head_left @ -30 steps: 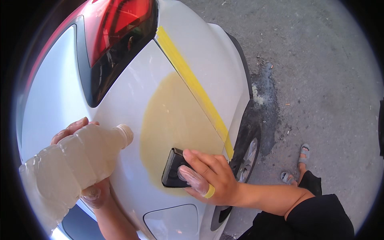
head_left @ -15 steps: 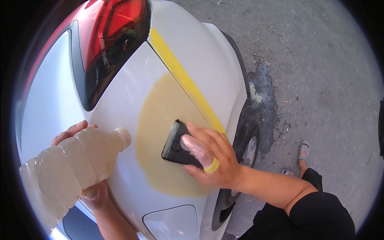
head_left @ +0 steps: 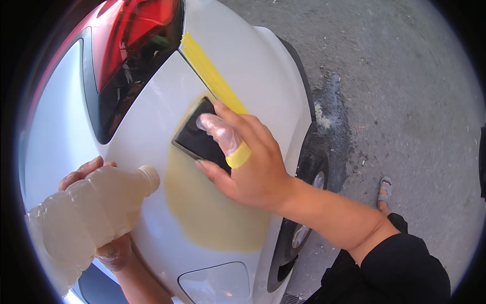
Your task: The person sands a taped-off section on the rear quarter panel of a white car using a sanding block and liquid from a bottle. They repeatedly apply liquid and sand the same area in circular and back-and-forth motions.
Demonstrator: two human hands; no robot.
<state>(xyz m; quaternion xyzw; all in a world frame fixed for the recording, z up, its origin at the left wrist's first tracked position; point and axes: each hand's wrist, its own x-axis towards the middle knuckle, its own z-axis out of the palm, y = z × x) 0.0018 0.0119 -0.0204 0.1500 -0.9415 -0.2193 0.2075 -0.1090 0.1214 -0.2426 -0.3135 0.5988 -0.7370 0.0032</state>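
My right hand (head_left: 258,164) presses a black sanding block (head_left: 201,133) against the upper part of a tan patch (head_left: 212,218) on the car's white rear panel (head_left: 152,111). A clear plastic wrap covers one of its fingers, fastened with a yellow tape band (head_left: 238,155). At the left, my left hand (head_left: 115,253) grips a translucent, dented plastic bottle (head_left: 96,205). The bottle lies tilted with its neck toward the patch, its cap end just left of it; cloudy pale contents show through. The fingers behind the bottle are partly hidden.
Yellow masking tape (head_left: 210,73) runs along the panel seam above the block. A red tail light (head_left: 144,28) is at upper left, the fuel flap (head_left: 215,281) below the patch. Right of the car are a wheel (head_left: 304,225), grey pavement with a dark wet stain (head_left: 331,131), and a sandalled foot (head_left: 385,190).
My right hand has slid the sanding block up and left across the tan patch, to its upper edge near the tape. The bottle in my left hand has shifted only slightly.
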